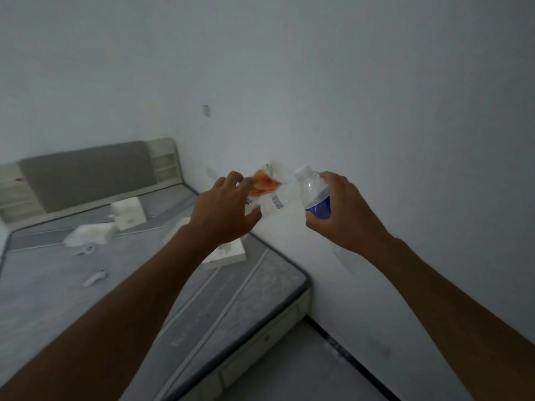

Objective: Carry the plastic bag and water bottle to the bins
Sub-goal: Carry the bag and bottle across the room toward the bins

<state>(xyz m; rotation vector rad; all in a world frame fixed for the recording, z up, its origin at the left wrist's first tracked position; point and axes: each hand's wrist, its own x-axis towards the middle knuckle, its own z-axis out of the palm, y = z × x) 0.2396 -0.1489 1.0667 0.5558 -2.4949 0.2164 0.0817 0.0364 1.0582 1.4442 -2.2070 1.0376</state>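
My left hand [221,211] holds a crumpled clear plastic bag [267,188] with an orange patch and some printed marks, raised in front of the white wall. My right hand [341,211] grips a clear water bottle [314,195] with a white cap and a blue label; the bottle leans to the left, its cap close to the bag. Both arms are stretched forward over the bed's corner. No bins are in view.
A bare grey mattress [86,285] on a bed frame fills the lower left, with a grey headboard [86,175] behind. White foam blocks [127,212] and small white pieces lie on it. A white wall [376,111] stands close ahead; a floor strip [304,371] runs along its dark skirting.
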